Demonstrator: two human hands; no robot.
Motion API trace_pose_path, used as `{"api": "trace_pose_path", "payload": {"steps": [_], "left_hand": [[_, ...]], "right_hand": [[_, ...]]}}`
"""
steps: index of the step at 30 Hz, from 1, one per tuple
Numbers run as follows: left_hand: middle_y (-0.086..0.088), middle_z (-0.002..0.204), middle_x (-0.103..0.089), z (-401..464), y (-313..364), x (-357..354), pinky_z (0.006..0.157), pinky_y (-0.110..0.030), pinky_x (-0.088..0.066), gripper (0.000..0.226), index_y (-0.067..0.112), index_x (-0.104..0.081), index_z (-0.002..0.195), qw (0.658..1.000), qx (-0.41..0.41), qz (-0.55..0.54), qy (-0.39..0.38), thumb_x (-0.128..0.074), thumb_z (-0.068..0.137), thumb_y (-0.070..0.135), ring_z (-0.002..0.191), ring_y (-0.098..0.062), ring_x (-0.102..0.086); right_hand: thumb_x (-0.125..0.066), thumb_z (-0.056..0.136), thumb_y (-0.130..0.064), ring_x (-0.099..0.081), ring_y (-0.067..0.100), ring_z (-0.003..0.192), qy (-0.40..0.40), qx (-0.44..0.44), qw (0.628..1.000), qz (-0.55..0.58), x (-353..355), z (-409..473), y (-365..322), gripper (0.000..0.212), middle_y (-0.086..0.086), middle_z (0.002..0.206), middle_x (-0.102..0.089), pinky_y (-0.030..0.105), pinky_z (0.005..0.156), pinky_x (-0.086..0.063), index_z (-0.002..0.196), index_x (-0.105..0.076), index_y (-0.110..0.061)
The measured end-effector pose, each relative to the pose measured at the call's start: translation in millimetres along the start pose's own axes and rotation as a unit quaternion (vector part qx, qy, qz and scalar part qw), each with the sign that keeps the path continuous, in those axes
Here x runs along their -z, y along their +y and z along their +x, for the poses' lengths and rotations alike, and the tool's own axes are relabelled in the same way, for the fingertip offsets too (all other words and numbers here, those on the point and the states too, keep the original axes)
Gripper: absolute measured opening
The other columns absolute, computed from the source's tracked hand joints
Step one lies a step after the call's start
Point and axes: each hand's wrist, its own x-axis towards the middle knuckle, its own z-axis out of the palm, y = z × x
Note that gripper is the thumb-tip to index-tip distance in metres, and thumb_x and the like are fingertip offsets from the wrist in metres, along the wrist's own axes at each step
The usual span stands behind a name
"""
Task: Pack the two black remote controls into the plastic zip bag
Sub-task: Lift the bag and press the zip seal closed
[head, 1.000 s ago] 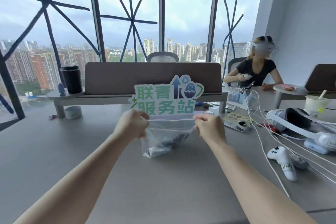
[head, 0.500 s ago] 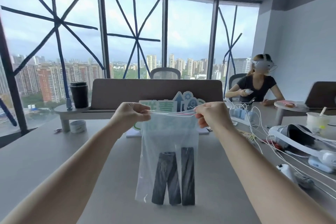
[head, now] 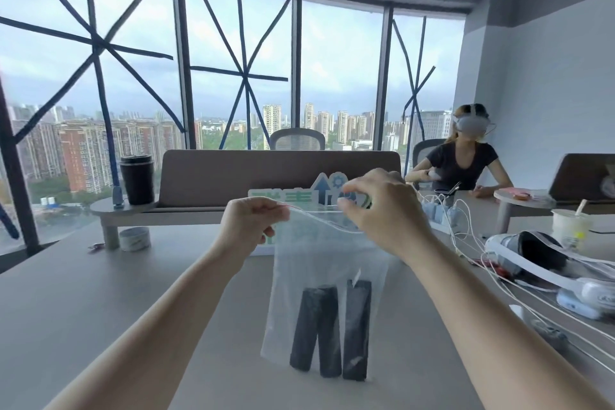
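A clear plastic zip bag (head: 327, 260) hangs in the air over the grey table (head: 83, 293). Two black remote controls (head: 316, 333) (head: 357, 329) stand upright side by side at its bottom. My left hand (head: 253, 226) pinches the bag's top left corner. At the top right, my right hand (head: 382, 210) pinches the zip edge, which sags a little between the hands. The bag's lower corners hang free just above the table.
Behind the bag stand a green and white sign (head: 293, 198) and a brown divider with a black tumbler (head: 137, 180) on its shelf. A tape roll (head: 134, 238), cables, a white headset (head: 545, 256) and a drink cup (head: 570, 226) lie around. A person (head: 462, 156) sits at the far right.
The bag went from lying bunched on the table to hanging upright, with the remotes sliding to its bottom. My hands rose and the top edge now sags between them.
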Motion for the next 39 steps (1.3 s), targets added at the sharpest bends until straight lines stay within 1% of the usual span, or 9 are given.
{"api": "trace_pose_path", "payload": {"steps": [3,6,8,15,19,23,27,34,39], "left_hand": [[0.010,0.053,-0.063,-2.4,12.9,-13.4,0.041,-0.017,-0.038,0.005,0.006,-0.076,0.077,0.998,-0.018,0.023,-0.048,-0.072,0.078,0.009,0.041,-0.006,-0.045],[0.009,0.059,-0.067,-5.3,19.1,-16.7,0.044,-0.017,-0.042,0.007,0.006,-0.076,0.081,0.997,-0.021,0.034,-0.073,-0.069,0.079,0.007,0.046,-0.005,-0.050],[0.007,0.062,-0.067,-7.5,19.9,-16.2,0.047,-0.018,-0.045,0.008,0.005,-0.076,0.079,0.997,-0.019,0.034,-0.069,-0.068,0.078,0.006,0.049,-0.006,-0.053],[0.005,0.062,-0.069,-10.7,26.3,-16.3,0.046,-0.021,-0.045,0.006,0.006,-0.074,0.074,0.997,-0.021,0.018,-0.068,-0.069,0.077,0.005,0.053,-0.009,-0.055],[0.004,0.060,-0.068,-7.0,37.0,-15.2,0.043,-0.020,-0.045,0.004,0.005,-0.074,0.075,0.996,-0.039,0.029,-0.077,-0.071,0.075,0.004,0.050,-0.008,-0.054],[0.005,0.057,-0.066,-4.5,46.4,-13.5,0.042,-0.019,-0.044,0.006,0.005,-0.074,0.075,0.995,-0.055,0.029,-0.077,-0.070,0.076,0.003,0.047,-0.007,-0.052],[0.004,0.057,-0.066,-3.2,51.3,-12.1,0.043,-0.019,-0.044,0.008,0.007,-0.074,0.073,0.994,-0.060,0.025,-0.082,-0.069,0.077,0.002,0.047,-0.007,-0.051],[0.005,0.057,-0.067,-1.3,49.9,-7.7,0.043,-0.018,-0.044,0.016,0.014,-0.073,0.068,0.991,-0.065,0.047,-0.105,-0.068,0.080,0.004,0.046,-0.006,-0.052],[0.002,0.060,-0.065,-0.4,46.5,-9.6,0.045,-0.021,-0.042,0.013,0.009,-0.070,0.069,0.990,-0.082,0.076,-0.091,-0.067,0.081,0.005,0.049,-0.011,-0.050]], "right_hand": [[-0.065,0.083,-0.056,-0.056,0.012,0.104,-0.088,0.067,0.994,0.015,-7.2,4.4,-16.7,0.044,-0.010,0.111,-0.071,0.039,0.098,-0.040,0.115,-0.072,-0.027],[-0.073,0.082,-0.041,-0.061,0.010,0.077,-0.083,0.040,0.994,0.057,-13.1,11.8,-14.9,0.017,-0.010,0.079,-0.074,0.031,0.080,-0.048,0.084,-0.078,-0.025],[-0.075,0.081,-0.036,-0.061,0.012,0.074,-0.078,0.028,0.995,0.057,-13.9,14.3,-12.6,0.014,-0.009,0.070,-0.070,0.031,0.074,-0.050,0.074,-0.075,-0.025],[-0.075,0.077,-0.037,-0.053,0.004,0.066,-0.121,0.016,0.990,0.068,-4.3,25.4,-16.5,0.016,-0.013,0.061,-0.063,0.035,0.076,-0.050,0.064,-0.073,-0.027],[-0.075,0.079,-0.024,-0.049,0.004,0.053,-0.158,0.018,0.983,0.088,7.5,31.5,-23.6,0.012,-0.008,0.059,-0.064,0.026,0.057,-0.043,0.070,-0.078,-0.017],[-0.071,0.084,-0.021,-0.052,0.007,0.062,-0.157,0.026,0.984,0.079,17.9,31.7,-32.6,0.013,-0.002,0.067,-0.069,0.026,0.054,-0.034,0.077,-0.079,-0.013],[-0.070,0.086,-0.018,-0.054,0.007,0.072,-0.176,0.006,0.978,0.110,25.8,33.5,-34.2,0.014,0.003,0.076,-0.072,-0.005,0.052,-0.028,0.086,-0.080,-0.008],[-0.073,0.079,-0.013,-0.054,0.010,0.061,-0.193,0.002,0.972,0.134,12.8,41.7,-31.5,0.009,0.004,0.065,-0.071,0.027,0.068,-0.045,0.073,-0.078,-0.008],[-0.070,0.075,-0.018,-0.054,0.009,0.062,-0.172,-0.002,0.977,0.129,2.6,40.5,-30.1,0.009,-0.006,0.063,-0.066,0.031,0.070,-0.048,0.071,-0.076,-0.012]]}}
